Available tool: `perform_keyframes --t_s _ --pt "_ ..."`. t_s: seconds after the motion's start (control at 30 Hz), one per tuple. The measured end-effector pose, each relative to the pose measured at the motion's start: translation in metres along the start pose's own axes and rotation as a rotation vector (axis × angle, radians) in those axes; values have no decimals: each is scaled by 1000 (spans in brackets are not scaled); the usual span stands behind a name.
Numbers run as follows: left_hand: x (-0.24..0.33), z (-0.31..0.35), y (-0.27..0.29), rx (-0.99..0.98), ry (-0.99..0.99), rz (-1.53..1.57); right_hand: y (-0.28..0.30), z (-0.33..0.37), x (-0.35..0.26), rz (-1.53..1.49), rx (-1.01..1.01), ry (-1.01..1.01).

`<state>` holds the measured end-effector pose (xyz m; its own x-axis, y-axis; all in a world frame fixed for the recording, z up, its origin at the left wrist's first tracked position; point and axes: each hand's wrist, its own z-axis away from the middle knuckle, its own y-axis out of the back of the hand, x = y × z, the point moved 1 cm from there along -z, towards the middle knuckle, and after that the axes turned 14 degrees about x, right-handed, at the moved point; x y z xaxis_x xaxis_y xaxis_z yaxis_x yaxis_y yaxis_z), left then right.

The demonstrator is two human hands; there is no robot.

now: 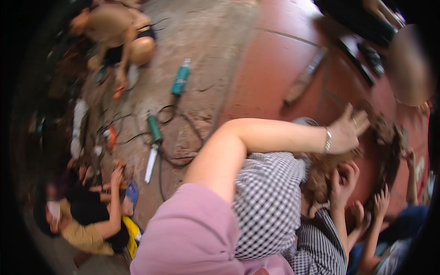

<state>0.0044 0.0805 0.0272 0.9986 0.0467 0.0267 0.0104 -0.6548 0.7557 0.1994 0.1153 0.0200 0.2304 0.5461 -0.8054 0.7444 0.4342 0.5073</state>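
My left arm, in a pink sleeve, bends at the elbow and reaches to the right. My left hand, with a silver bracelet at the wrist, is open with its fingers spread. Just below it lies a brown, lumpy piece that looks like carved wood, partly hidden by my forearm and checked clothing. Beside that piece, what appears to be my right hand has loosely curled fingers. Blur hides whether it grips the piece's edge. More brown carved-looking pieces lie beyond my left hand.
Green corded power tools lie on the floor to the left, their cables looping nearby. A long piece rests on the red tiles. People crouch at the far left, lower left and upper right; another person's hand is close on the right.
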Motion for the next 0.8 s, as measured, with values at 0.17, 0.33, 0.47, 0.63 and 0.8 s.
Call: perform_keyframes --t_s 0.17,0.33,0.47,0.63,0.8 --pt "9 23 27 2 -9 273 -3 -11 -12 -29 11 22" --pt "-12 -4 21 -87 11 198 7 -12 -3 -55 64 34" --pt "-47 -21 -10 -84 183 -7 13 -5 -9 -56 64 -27" --pt "-47 40 -2 -4 767 660 14 -5 -1 -77 76 -40" --pt "-20 67 30 56 212 615 9 -9 -2 -117 70 -36"
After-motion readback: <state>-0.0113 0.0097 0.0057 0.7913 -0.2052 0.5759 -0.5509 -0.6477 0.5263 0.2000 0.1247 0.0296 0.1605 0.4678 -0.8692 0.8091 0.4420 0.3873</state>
